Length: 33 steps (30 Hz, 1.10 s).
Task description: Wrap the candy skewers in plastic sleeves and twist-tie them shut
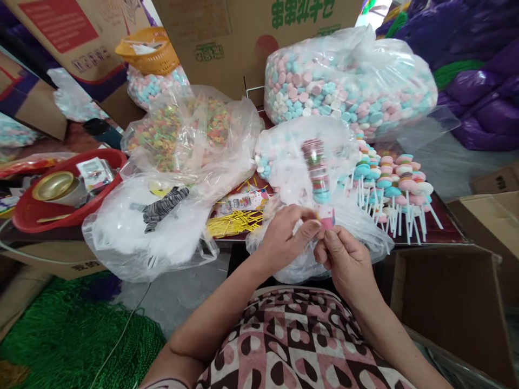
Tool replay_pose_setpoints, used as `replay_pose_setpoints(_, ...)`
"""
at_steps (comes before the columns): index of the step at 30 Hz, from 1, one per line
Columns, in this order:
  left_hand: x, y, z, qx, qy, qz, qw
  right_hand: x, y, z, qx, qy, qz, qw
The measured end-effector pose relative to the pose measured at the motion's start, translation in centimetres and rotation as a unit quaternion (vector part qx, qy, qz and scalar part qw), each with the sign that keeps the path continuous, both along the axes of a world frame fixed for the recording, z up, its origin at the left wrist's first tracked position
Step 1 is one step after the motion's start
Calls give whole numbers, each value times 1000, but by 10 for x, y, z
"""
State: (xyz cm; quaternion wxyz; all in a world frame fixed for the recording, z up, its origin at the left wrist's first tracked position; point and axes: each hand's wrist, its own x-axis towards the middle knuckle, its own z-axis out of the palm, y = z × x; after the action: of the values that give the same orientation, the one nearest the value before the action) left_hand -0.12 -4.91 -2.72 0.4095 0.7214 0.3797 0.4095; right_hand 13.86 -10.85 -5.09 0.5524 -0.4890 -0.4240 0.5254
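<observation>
A clear wrapped candy skewer (316, 167) stands up from both hands, with red, green and blue bands and a pink label (326, 217) at its lower end. My left hand (291, 229) has its thumb and fingers closed at the left side of that label. Just below and to the right, my right hand (343, 251) pinches the wrapper's lower end. Yellow twist ties (235, 223) lie on the table left of my left hand. Right of the skewer, several marshmallow skewers (399, 183) on white sticks are piled together.
A large bag of marshmallows (344, 81) stands at the back. Bags of colourful gummies (178, 132) and white sticks (125, 227) lie to the left, beside a red basin (101, 197). An open cardboard box (450, 292) is at the lower right.
</observation>
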Motion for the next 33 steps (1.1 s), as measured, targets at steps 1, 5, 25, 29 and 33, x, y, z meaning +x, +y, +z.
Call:
replay_pose_setpoints(1, -1, 0, 3, -57, -68, 1, 996, -1, 0, -1, -1, 7, 2, 1000)
replay_pose_setpoints(5, 5, 6, 10, -223, -283, -52, 931, -6, -2, -2, -7, 11, 16, 1000)
replay_pose_setpoints(25, 5, -7, 1, -389, -364, -111, 839, 21, 2, 23, -31, -178, 176, 968)
replay_pose_setpoints(29, 2, -21, 4, -435, -349, -255, 790, 45, 19, 30, -12, -85, 20, 996)
replay_pose_setpoints(33, 5, -32, -3, -487, -328, -370, 720, 25, 28, 32, -45, 42, 119, 991)
